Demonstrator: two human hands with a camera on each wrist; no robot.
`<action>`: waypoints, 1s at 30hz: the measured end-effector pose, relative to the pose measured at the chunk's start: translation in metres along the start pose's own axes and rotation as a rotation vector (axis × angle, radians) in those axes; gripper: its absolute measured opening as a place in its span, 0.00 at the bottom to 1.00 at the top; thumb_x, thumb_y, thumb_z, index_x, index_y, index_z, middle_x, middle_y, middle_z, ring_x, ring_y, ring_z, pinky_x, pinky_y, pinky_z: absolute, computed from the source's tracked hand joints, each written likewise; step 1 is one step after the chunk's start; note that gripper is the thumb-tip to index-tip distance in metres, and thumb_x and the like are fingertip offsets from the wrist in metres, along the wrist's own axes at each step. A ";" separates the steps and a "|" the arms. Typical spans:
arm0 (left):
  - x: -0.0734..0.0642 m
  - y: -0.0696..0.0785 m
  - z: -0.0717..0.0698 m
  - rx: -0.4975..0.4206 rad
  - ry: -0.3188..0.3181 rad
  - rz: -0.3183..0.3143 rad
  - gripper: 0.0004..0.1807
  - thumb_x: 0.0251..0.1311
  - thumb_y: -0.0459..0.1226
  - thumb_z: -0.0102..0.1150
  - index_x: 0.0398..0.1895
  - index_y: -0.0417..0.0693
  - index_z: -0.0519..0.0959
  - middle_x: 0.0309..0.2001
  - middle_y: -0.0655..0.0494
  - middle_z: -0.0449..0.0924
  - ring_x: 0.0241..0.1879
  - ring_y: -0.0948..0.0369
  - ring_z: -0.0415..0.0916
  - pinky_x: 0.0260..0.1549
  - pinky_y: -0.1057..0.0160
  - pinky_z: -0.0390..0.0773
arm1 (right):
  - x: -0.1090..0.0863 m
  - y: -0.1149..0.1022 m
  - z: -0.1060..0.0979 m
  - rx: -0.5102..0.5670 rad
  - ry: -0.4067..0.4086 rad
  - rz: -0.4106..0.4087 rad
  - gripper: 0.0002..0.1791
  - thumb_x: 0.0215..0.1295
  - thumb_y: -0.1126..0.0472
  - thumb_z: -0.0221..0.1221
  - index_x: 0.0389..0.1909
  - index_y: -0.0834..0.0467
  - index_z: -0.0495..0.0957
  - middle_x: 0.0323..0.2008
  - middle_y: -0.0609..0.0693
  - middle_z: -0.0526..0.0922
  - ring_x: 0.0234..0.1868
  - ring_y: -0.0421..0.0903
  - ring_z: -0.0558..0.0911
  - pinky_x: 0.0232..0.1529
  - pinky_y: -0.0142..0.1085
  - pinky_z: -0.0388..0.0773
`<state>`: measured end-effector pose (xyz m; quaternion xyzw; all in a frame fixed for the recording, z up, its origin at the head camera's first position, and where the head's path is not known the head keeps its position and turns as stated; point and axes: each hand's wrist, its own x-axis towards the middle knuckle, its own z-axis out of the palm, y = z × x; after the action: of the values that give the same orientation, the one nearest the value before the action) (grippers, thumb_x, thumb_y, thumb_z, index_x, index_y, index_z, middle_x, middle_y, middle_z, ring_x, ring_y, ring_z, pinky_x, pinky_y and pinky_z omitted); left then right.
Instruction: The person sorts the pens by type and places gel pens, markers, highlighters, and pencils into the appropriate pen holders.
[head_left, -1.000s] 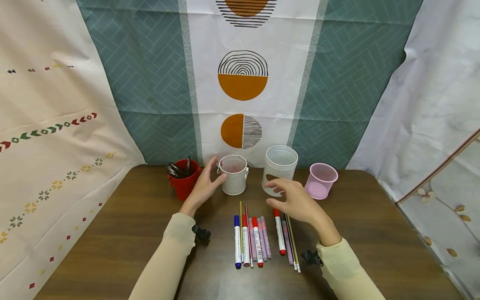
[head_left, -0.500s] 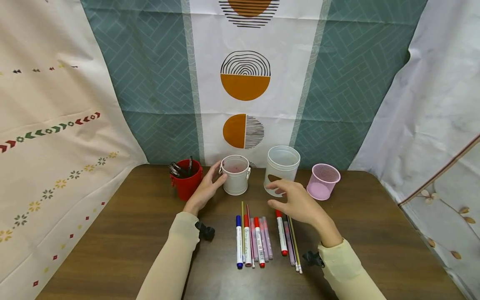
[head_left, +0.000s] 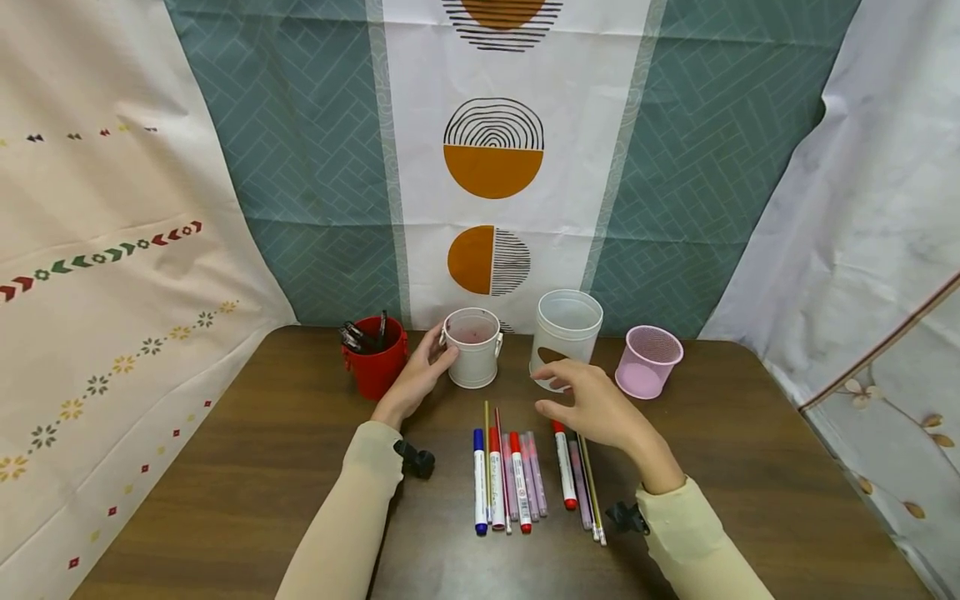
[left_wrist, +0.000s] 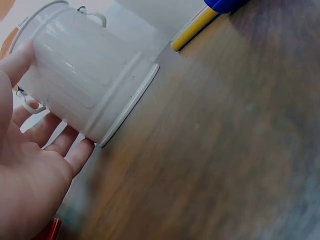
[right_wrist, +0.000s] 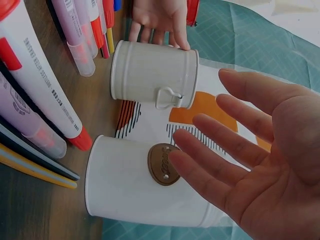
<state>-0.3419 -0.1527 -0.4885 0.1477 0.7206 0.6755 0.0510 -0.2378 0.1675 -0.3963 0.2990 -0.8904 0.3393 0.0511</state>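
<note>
My left hand (head_left: pixel 417 377) lies along the left side of a small white metal bucket (head_left: pixel 474 363). Its thumb (left_wrist: pixel 20 62) and fingertips touch the bucket's wall beside a side handle. The right hand (head_left: pixel 592 402) hovers with fingers spread in front of a taller white canister (head_left: pixel 568 335), partly covering it in the head view; nothing is held. On the canister's front sits a brown oval label (right_wrist: pixel 164 164). Below the hands lie a blue-capped marker (head_left: pixel 480 483), red-capped markers (head_left: pixel 519 483), purple pens (head_left: pixel 536 479) and thin pencils (head_left: pixel 592 500).
A red bucket (head_left: pixel 378 371) with black pens stands left of my left hand. A pink mesh cup (head_left: pixel 648 363) is at the right. Patterned cloth (head_left: pixel 322 167) hangs behind the wooden table (head_left: pixel 247 467).
My left hand has moved right, from beside the small white bucket's rim to touching its side. The right hand has stayed nearly still. The view has shifted slightly.
</note>
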 end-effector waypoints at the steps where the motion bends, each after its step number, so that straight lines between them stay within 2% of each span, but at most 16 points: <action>1: -0.001 0.000 -0.001 -0.004 0.005 0.002 0.40 0.81 0.44 0.55 0.87 0.54 0.48 0.86 0.49 0.48 0.84 0.46 0.47 0.80 0.43 0.54 | 0.001 -0.001 0.001 -0.001 -0.006 0.000 0.23 0.66 0.62 0.73 0.61 0.60 0.82 0.57 0.56 0.87 0.55 0.59 0.87 0.57 0.57 0.85; 7: -0.001 -0.002 -0.003 -0.019 0.017 0.013 0.38 0.81 0.42 0.55 0.87 0.51 0.50 0.86 0.49 0.49 0.84 0.47 0.48 0.80 0.43 0.55 | 0.003 -0.006 0.005 -0.019 -0.030 0.009 0.22 0.67 0.61 0.72 0.61 0.58 0.83 0.56 0.53 0.87 0.54 0.57 0.86 0.57 0.55 0.85; 13: 0.002 -0.006 -0.002 -0.013 0.004 0.014 0.38 0.81 0.43 0.54 0.87 0.53 0.51 0.86 0.50 0.49 0.84 0.47 0.48 0.80 0.44 0.55 | 0.000 -0.017 0.012 -0.026 -0.051 0.024 0.19 0.67 0.61 0.72 0.58 0.58 0.84 0.52 0.52 0.88 0.46 0.49 0.87 0.51 0.49 0.87; 15: 0.003 -0.007 -0.001 -0.012 0.005 0.013 0.38 0.81 0.43 0.55 0.87 0.54 0.51 0.86 0.50 0.49 0.84 0.48 0.48 0.80 0.44 0.55 | 0.000 -0.022 0.016 -0.016 -0.069 0.040 0.18 0.67 0.61 0.72 0.56 0.58 0.84 0.49 0.52 0.88 0.43 0.46 0.87 0.47 0.44 0.88; 20: 0.005 -0.008 0.003 -0.006 -0.001 0.020 0.38 0.81 0.43 0.55 0.87 0.54 0.51 0.86 0.48 0.49 0.84 0.47 0.48 0.80 0.44 0.56 | -0.003 -0.038 0.031 -0.008 -0.118 0.091 0.14 0.68 0.62 0.71 0.52 0.61 0.86 0.39 0.48 0.88 0.37 0.40 0.84 0.37 0.31 0.84; 27: 0.002 -0.006 0.002 -0.004 0.015 0.021 0.38 0.81 0.42 0.54 0.87 0.52 0.51 0.86 0.47 0.49 0.84 0.45 0.49 0.79 0.43 0.57 | -0.001 -0.058 0.056 -0.075 -0.173 0.053 0.09 0.67 0.64 0.70 0.46 0.63 0.87 0.26 0.45 0.83 0.27 0.40 0.76 0.26 0.31 0.77; 30: 0.002 -0.006 0.000 0.006 0.017 0.012 0.38 0.81 0.43 0.55 0.87 0.53 0.51 0.86 0.48 0.49 0.84 0.45 0.49 0.79 0.43 0.57 | 0.000 -0.063 0.067 -0.108 -0.195 0.067 0.08 0.67 0.63 0.70 0.43 0.63 0.87 0.21 0.45 0.77 0.22 0.39 0.72 0.23 0.31 0.72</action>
<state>-0.3443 -0.1522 -0.4945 0.1464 0.7221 0.6750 0.0401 -0.1947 0.0881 -0.4112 0.2973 -0.9177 0.2619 -0.0311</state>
